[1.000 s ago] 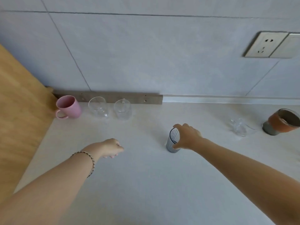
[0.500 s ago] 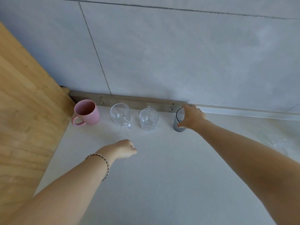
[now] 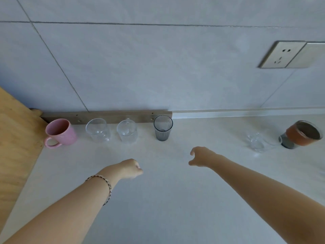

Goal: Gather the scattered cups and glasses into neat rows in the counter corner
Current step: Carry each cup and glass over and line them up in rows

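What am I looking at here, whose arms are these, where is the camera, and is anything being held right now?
There is no machine here. These are a person's two bare arms, seen by one wide-angle camera worn on the head, which looks forward and down.

The left hand, with a bracelet on its wrist, is curled into a fist over the counter and holds nothing. The right hand is open with relaxed fingers and is also empty.

A row stands along the back wall, starting from the corner by the wooden panel: a pink mug, a first clear glass, a second clear glass and a grey tumbler. Further right, apart from the row, stand a third clear glass and an orange-banded cup, not yet gathered.
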Available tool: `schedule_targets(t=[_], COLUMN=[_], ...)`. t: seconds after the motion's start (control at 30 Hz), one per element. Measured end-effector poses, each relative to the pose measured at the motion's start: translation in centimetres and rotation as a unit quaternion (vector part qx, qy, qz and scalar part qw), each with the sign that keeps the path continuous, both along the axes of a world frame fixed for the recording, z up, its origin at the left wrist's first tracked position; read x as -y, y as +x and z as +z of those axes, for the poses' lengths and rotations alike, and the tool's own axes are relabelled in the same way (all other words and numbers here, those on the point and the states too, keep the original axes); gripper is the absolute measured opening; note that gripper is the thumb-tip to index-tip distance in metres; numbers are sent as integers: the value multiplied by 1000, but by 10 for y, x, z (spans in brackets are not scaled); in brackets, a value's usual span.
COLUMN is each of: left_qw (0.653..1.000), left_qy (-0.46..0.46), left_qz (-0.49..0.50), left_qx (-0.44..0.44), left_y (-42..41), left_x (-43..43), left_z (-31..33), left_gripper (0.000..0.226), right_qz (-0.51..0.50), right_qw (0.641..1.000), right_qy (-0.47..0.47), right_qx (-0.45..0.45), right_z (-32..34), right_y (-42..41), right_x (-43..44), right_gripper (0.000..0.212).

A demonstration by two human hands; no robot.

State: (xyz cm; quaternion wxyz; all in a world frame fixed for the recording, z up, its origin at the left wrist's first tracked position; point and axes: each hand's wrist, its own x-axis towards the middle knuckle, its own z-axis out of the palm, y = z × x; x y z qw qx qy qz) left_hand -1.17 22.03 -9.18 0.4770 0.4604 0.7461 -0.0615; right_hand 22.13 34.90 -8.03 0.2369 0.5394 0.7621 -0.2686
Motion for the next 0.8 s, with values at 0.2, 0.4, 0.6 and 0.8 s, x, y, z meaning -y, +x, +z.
schedule_targets(t=[0.2, 0.4, 0.6, 0.8], left_qw=[1000, 999, 1000, 998], left_qy=[4, 7, -8, -17], left_qz=[-28, -10, 19, 53], left_qx=[12, 33, 6, 1], left_y=[94, 179, 219, 230], left_x=[-33, -54, -67, -67], left_z=[3, -5, -13, -14], left_gripper=[13, 27, 26, 22], right_qz=[-29, -44, -41, 8], right_qw=[999, 992, 980, 993], right_qy=[10, 114, 184, 101], right_qx=[11, -30, -65, -65], right_z=[1, 18, 32, 6], right_y=[118, 217, 260, 267], right_x=[-14, -80, -150, -152], right_gripper=[45, 42, 69, 97])
